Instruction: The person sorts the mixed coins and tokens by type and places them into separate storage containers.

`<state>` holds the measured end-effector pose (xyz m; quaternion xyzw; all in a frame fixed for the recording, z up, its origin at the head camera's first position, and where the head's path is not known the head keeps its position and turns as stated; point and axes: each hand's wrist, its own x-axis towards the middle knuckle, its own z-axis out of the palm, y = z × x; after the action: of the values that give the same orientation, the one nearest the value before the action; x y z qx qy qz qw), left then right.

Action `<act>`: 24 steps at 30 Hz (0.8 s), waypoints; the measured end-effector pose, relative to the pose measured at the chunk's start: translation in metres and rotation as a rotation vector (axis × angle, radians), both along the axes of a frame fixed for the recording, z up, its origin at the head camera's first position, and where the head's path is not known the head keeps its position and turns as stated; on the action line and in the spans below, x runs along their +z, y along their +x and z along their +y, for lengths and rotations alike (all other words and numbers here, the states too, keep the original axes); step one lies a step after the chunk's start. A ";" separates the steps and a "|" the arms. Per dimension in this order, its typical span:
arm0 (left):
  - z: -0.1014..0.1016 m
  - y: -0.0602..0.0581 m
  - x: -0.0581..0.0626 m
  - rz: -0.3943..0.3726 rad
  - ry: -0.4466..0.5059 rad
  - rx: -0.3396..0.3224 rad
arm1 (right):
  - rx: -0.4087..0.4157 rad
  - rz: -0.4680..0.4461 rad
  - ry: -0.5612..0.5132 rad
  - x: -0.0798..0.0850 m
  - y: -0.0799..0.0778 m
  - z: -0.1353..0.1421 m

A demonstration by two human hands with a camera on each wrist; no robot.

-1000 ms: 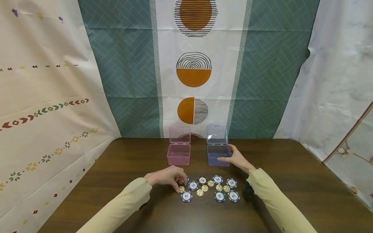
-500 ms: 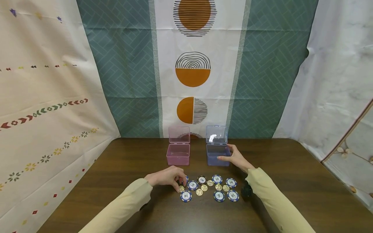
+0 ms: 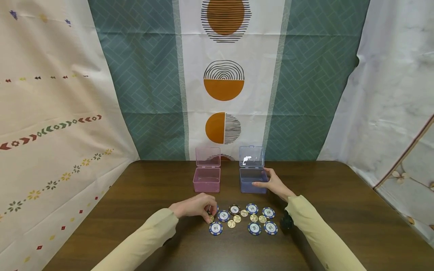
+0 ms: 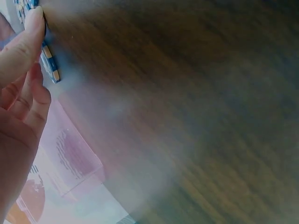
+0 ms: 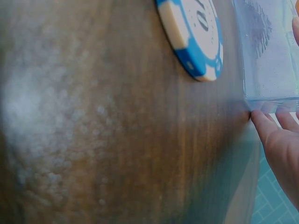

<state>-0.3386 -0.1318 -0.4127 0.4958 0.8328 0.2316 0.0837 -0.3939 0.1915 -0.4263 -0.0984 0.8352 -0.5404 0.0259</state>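
Observation:
My left hand is low over the left end of the scattered pieces, thumb and fingertips drawn together at a gold coin. The fingers partly hide the coin and a blue-and-white poker chip behind it. Just in front lies another blue poker chip. With my right hand I hold the right side of a translucent blue box, thumb along its front and fingers towards the back. The box's lid stands up. In the right wrist view, fingertips touch the box wall.
A translucent pink box with raised lid stands left of the blue one. Several blue chips, a black poker chip and several gold coins lie on the brown table. A dark round object sits below the right sleeve.
My left thumb and fingertips have closed in on the gold coin, covering more of it. The right hand keeps its place on the blue box. The head view shifts slightly.

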 end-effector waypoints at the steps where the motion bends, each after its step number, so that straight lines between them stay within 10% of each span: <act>1: 0.000 0.000 0.000 -0.019 0.010 0.006 | -0.001 0.001 -0.001 0.000 0.000 0.000; 13: -0.003 -0.001 0.001 -0.169 0.114 0.005 | 0.005 0.008 0.004 -0.001 0.001 0.002; 24: -0.008 -0.013 0.016 -0.288 0.206 0.138 | 0.015 -0.001 0.010 -0.001 0.001 0.002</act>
<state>-0.3513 -0.1395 -0.3965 0.4051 0.8162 0.3894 0.1346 -0.3934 0.1931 -0.4273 -0.1042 0.8372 -0.5360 0.0306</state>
